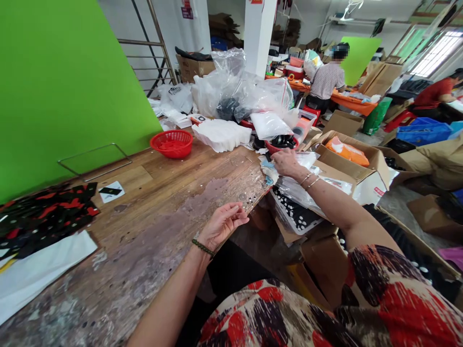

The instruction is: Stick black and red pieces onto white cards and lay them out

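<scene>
My left hand [224,222] is over the near edge of the worn wooden table [173,193], its fingers curled and thumb close to the fingertips. Whatever small thing it may pinch is too small to name. Farther right, my right hand [287,163] reaches to the table's corner with fingers bent downward. Its fingertips are partly hidden, and I cannot make out what they hold. A crumpled blue and white rag [269,172] lies right beside them. Just behind is a red bowl [273,148] with black parts [284,140]. Small dark and pale bits lie near my left fingertips.
At the left lie a pile of black and red pieces [47,207] and white cloth [47,270]. A red basket [171,144] and plastic bags [231,91] stand farther back. To the right are a clear tub [300,217] and cardboard boxes [372,164]. Two people sit beyond.
</scene>
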`<action>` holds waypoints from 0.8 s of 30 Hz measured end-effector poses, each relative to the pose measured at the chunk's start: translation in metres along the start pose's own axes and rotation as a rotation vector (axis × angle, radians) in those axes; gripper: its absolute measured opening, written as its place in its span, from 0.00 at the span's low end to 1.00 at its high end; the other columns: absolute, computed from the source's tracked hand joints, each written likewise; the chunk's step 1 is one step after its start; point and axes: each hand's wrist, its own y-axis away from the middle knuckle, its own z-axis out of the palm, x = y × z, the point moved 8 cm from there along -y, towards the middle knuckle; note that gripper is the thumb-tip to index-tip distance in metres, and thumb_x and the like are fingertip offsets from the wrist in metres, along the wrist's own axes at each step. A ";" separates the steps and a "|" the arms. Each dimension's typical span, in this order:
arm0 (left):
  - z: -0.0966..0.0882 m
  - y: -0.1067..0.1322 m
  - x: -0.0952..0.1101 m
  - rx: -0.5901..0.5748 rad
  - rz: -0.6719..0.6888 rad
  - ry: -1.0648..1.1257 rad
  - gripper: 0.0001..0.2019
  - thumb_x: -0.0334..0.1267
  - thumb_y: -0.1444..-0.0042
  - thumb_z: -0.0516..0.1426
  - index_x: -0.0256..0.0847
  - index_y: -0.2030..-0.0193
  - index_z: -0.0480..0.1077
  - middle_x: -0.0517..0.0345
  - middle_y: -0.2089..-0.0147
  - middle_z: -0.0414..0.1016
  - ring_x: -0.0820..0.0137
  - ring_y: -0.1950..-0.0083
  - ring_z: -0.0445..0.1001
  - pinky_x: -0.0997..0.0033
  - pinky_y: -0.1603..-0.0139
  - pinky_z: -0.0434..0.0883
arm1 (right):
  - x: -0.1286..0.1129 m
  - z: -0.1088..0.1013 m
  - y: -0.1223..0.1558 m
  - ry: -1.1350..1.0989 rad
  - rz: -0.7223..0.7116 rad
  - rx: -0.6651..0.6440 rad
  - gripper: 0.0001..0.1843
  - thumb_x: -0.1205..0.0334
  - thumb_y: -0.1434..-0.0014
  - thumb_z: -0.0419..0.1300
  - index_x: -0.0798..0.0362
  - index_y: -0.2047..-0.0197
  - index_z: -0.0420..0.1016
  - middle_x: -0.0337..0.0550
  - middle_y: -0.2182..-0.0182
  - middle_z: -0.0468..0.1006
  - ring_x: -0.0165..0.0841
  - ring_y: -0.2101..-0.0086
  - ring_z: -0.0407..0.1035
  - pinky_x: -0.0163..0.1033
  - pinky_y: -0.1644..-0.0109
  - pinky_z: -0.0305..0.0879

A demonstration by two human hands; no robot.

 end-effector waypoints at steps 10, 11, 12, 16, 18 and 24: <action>0.004 0.000 -0.006 -0.054 0.075 0.059 0.14 0.35 0.48 0.70 0.33 0.58 0.74 0.51 0.67 0.79 0.68 0.67 0.80 0.58 0.54 0.81 | -0.066 0.044 -0.022 0.187 -0.145 -0.092 0.13 0.68 0.40 0.56 0.55 0.53 0.78 0.52 0.55 0.82 0.40 0.55 0.72 0.40 0.51 0.62; 0.004 -0.001 -0.009 -0.055 0.080 0.060 0.15 0.35 0.50 0.71 0.33 0.59 0.73 0.52 0.68 0.79 0.68 0.67 0.80 0.58 0.56 0.81 | -0.075 0.049 -0.025 0.167 -0.202 -0.080 0.14 0.67 0.39 0.55 0.54 0.52 0.78 0.51 0.55 0.82 0.39 0.55 0.73 0.39 0.52 0.63; 0.006 -0.002 -0.012 -0.065 0.079 0.057 0.15 0.36 0.50 0.71 0.33 0.60 0.73 0.52 0.69 0.79 0.68 0.68 0.80 0.58 0.56 0.80 | -0.082 0.051 -0.027 0.132 -0.245 -0.008 0.14 0.66 0.40 0.55 0.54 0.54 0.78 0.50 0.57 0.82 0.39 0.56 0.73 0.39 0.52 0.64; -0.003 0.003 -0.007 -0.050 0.125 0.023 0.20 0.40 0.56 0.72 0.35 0.60 0.72 0.55 0.69 0.77 0.67 0.70 0.79 0.59 0.61 0.79 | -0.092 0.079 -0.036 0.052 -0.335 0.250 0.13 0.55 0.42 0.54 0.53 0.64 0.77 0.54 0.63 0.79 0.45 0.56 0.73 0.46 0.52 0.66; -0.019 0.016 0.011 0.030 0.195 -0.133 0.20 0.42 0.55 0.71 0.36 0.59 0.73 0.57 0.69 0.76 0.69 0.72 0.77 0.63 0.65 0.76 | -0.094 0.100 -0.035 0.018 -0.391 0.285 0.15 0.54 0.39 0.50 0.52 0.64 0.74 0.52 0.66 0.78 0.45 0.61 0.74 0.47 0.55 0.66; -0.113 0.113 0.145 0.776 0.561 -1.141 0.07 0.33 0.42 0.59 0.37 0.59 0.77 0.50 0.59 0.79 0.65 0.58 0.75 0.62 0.52 0.71 | -0.097 0.113 -0.021 0.000 -0.557 0.409 0.20 0.50 0.37 0.49 0.54 0.54 0.74 0.57 0.62 0.79 0.51 0.59 0.74 0.53 0.53 0.69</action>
